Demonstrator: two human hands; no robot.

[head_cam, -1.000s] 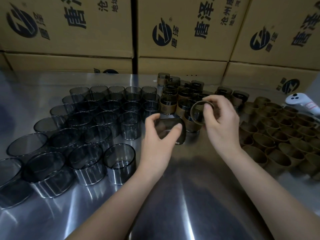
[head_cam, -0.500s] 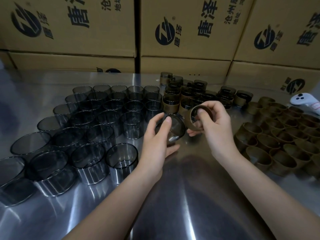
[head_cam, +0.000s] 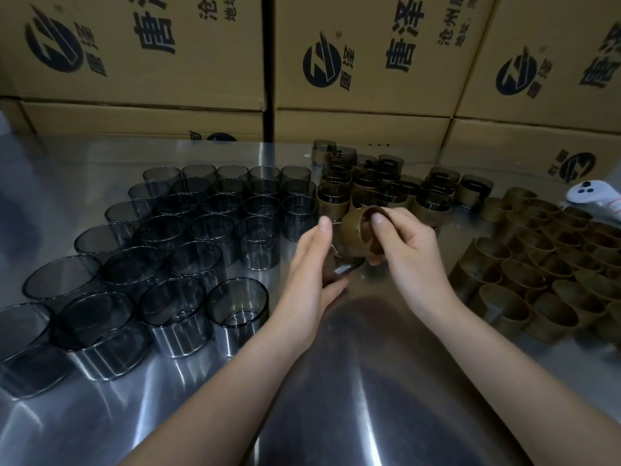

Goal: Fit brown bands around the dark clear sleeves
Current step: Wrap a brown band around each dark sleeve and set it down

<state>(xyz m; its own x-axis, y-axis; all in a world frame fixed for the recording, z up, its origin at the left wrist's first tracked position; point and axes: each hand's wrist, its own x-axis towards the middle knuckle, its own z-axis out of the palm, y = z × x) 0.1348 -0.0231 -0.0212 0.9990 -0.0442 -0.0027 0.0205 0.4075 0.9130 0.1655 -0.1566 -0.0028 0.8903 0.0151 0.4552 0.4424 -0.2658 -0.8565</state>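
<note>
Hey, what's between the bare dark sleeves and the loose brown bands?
Head view: the left hand holding a sleeve, the right hand holding a band, finished banded sleeves behind them, steel table in front.

Cardboard boxes [head_cam: 369,99]: black logo with 唐泽; smaller print 沧州, 地址, cut off.

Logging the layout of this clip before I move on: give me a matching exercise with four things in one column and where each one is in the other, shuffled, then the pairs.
Things
1. unbanded dark sleeves
2. loose brown bands
3. banded sleeves
4. held brown band

Places
A. far middle of the table, beyond the hands
B. gripped by the right hand, next to the held sleeve in the left hand
C. left part of the table
D. right part of the table

Pairs: 1-C, 2-D, 3-A, 4-B
</note>
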